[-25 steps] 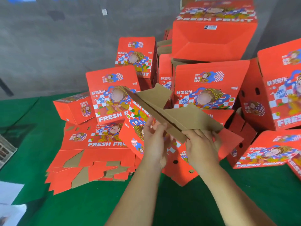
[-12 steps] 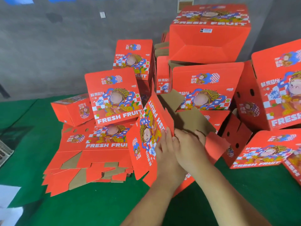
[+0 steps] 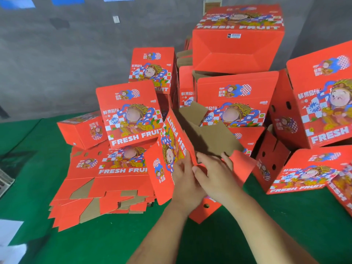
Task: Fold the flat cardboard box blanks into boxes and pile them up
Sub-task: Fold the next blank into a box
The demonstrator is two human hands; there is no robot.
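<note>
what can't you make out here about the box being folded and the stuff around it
Head view only:
- Half-folded box: its lower end is hidden behind the left hand and right hand.
- Flat blanks: count unreadable, edges overlap.
- Right-hand box: cut off by the frame edge.
- White sheet: cut off at the left edge.

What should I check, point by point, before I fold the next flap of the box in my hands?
1. Left hand on the printed panel of the half-folded box: ok.
2. Right hand at the bottom flaps: ok.
3. Brown inner flaps standing open, not yet tucked: not ok.
4. Bottom locked: cannot tell, the hands hide it.
5. Stack of flat blanks lying ready on the green table: ok.
6. Pile of finished boxes stable: cannot tell.
</note>
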